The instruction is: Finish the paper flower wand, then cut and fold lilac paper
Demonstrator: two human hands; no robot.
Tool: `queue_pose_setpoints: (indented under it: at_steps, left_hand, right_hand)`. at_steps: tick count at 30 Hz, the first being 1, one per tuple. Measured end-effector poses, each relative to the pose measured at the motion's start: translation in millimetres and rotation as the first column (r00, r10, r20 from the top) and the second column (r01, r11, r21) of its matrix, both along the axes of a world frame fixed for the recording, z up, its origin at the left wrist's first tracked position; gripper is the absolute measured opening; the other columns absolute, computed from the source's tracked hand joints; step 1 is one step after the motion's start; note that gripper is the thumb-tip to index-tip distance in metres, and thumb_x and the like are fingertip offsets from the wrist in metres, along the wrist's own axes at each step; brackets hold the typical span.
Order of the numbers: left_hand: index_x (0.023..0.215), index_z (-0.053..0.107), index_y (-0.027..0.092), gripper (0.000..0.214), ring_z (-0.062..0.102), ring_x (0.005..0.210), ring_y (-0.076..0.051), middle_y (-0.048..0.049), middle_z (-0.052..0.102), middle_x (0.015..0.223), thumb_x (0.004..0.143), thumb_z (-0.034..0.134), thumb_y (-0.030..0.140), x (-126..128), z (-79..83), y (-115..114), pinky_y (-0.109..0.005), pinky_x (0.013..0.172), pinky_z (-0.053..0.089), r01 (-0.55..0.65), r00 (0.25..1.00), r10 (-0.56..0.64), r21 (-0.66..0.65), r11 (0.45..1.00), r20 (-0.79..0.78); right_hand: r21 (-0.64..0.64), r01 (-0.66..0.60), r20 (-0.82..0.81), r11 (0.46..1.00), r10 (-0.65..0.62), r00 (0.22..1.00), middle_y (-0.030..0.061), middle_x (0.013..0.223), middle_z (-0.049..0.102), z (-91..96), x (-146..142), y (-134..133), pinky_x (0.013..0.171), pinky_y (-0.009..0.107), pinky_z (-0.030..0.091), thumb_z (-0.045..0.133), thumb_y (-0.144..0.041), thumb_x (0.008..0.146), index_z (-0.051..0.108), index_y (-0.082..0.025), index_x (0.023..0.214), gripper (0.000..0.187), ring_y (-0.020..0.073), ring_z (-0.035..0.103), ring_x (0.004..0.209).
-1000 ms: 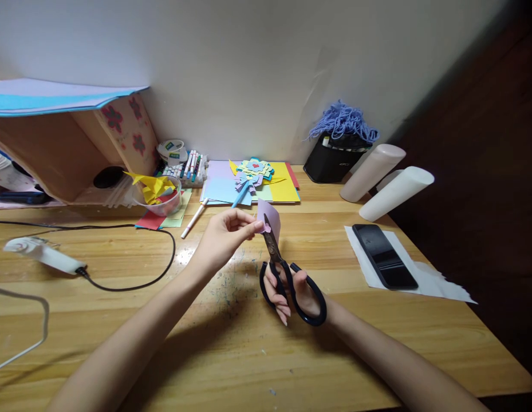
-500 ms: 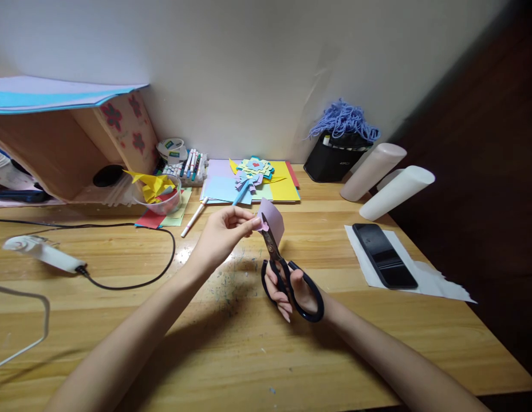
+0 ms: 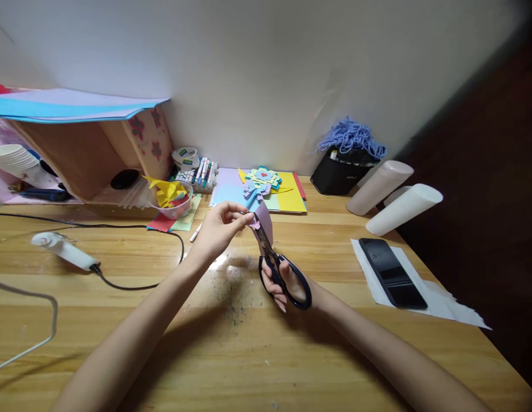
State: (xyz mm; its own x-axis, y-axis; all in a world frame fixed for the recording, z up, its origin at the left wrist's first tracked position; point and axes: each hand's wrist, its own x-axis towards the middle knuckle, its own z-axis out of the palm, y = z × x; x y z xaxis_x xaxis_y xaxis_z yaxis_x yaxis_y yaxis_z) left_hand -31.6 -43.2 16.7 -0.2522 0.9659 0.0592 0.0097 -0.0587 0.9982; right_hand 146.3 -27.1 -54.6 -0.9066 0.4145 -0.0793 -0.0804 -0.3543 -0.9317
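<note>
Pinches purple paper in the left hand and grips black-handled scissors in the right hand, apparently mid-cut, likely needing steadiness for the next snip

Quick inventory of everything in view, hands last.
Scissors: one, black, centre
Paper: one, purple, at blades
Sheets: several, multicoloured, rear centre
Flower: one, multicoloured, atop sheets
Markers: many, whitish, left of sheets
Box: one, brownish, left
Bowl: one, clear, left rear
Cups: stacked, white, far left
Corded tool: one, white, left
Pouch: one, black, right rear
Yarn: bundle, blue, atop pouch
Cylinders: at least two, whitish, right
Phone: one, black, right
Torn sheet: one, white, under phone
Table: one, tan, beneath
Left hand: one, pinching paper
Right hand: one, gripping scissors
</note>
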Motion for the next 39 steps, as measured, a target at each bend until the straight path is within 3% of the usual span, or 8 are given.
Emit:
queue_pose_setpoints:
  at_steps: [8,16,19,22,25,29,39]
  left_hand:
    - [0.087,0.054,0.013,0.034,0.058,0.062,-0.011,-0.0005,0.063,0.065,0.064,0.07,0.032,-22.9,17.9,-2.6,-0.024,0.063,0.042,-0.052,0.998,0.052,0.001,0.999,-0.043]
    - [0.093,0.053,0.014,0.031,0.057,0.062,-0.011,-0.0003,0.061,0.065,0.071,0.065,0.033,-38.3,24.4,-6.2,-0.025,0.066,0.042,-0.023,0.994,0.028,0.05,0.999,-0.106]
    - [0.083,0.057,0.016,0.025,0.055,0.065,-0.011,-0.0012,0.06,0.071,0.072,0.063,0.037,-38.2,29.1,-10.5,-0.024,0.064,0.04,-0.113,0.968,0.132,0.099,0.989,-0.216]
    - [0.068,0.06,0.016,0.026,0.049,0.059,-0.011,0.0001,0.058,0.064,0.073,0.059,0.041,-32.8,37.5,-21.6,-0.023,0.054,0.034,-0.23,0.873,0.27,0.145,0.962,-0.406]
    - [0.061,0.063,0.016,0.03,0.047,0.055,-0.012,-0.0007,0.058,0.058,0.074,0.057,0.042,-25.3,43.4,-33.1,-0.023,0.05,0.031,-0.145,0.839,0.156,0.062,0.988,-0.521]
    - [0.063,0.065,0.016,0.029,0.048,0.056,-0.012,-0.0015,0.061,0.06,0.073,0.058,0.042,-20.2,42.5,-35.4,-0.023,0.049,0.032,-0.021,0.874,-0.002,-0.042,0.999,-0.485]
    - [0.071,0.063,0.015,0.021,0.052,0.057,-0.012,-0.0028,0.06,0.064,0.071,0.061,0.036,-20.3,44.1,-26.6,-0.023,0.053,0.041,-0.058,0.963,0.046,-0.036,0.998,-0.265]
  right_hand:
    - [0.11,-0.05,-0.013,0.993,0.052,0.999,-0.01,0.05,0.035,15.5,-16.9,6.3,0.029,0.015,0.039,0.041,-0.075,0.065,0.038,-0.019,0.076,0.057,0.0027,0.033,0.032]
    - [0.11,-0.156,-0.023,0.982,0.159,0.987,-0.01,0.052,0.036,17.8,-28.5,7.9,0.03,0.015,0.04,0.041,-0.073,0.067,0.037,-0.019,0.075,0.055,0.0017,0.031,0.032]
    - [0.113,-0.144,-0.035,0.983,0.148,0.988,-0.01,0.051,0.036,17.6,-29.0,7.7,0.03,0.015,0.039,0.04,-0.074,0.068,0.037,-0.019,0.076,0.055,0.0019,0.032,0.031]
    - [0.118,-0.085,-0.049,0.989,0.091,0.995,-0.0099,0.051,0.036,20.1,-28.1,8.2,0.029,0.016,0.039,0.038,-0.074,0.068,0.037,-0.02,0.076,0.056,0.0023,0.033,0.031]
    - [0.105,-0.061,-0.056,0.993,0.067,0.996,-0.0102,0.05,0.036,24.1,-27.3,8.4,0.029,0.017,0.04,0.039,-0.075,0.066,0.036,-0.02,0.075,0.056,0.0023,0.032,0.03]
    - [0.112,-0.053,-0.055,0.992,0.059,0.997,-0.0102,0.05,0.036,27.5,-26.3,7.5,0.03,0.017,0.04,0.04,-0.075,0.067,0.037,-0.02,0.075,0.055,0.003,0.033,0.03]
    - [0.143,-0.049,-0.041,0.989,0.055,0.998,-0.0101,0.05,0.036,30.4,-25.3,4.8,0.029,0.017,0.04,0.039,-0.076,0.065,0.037,-0.02,0.076,0.057,0.0026,0.032,0.031]
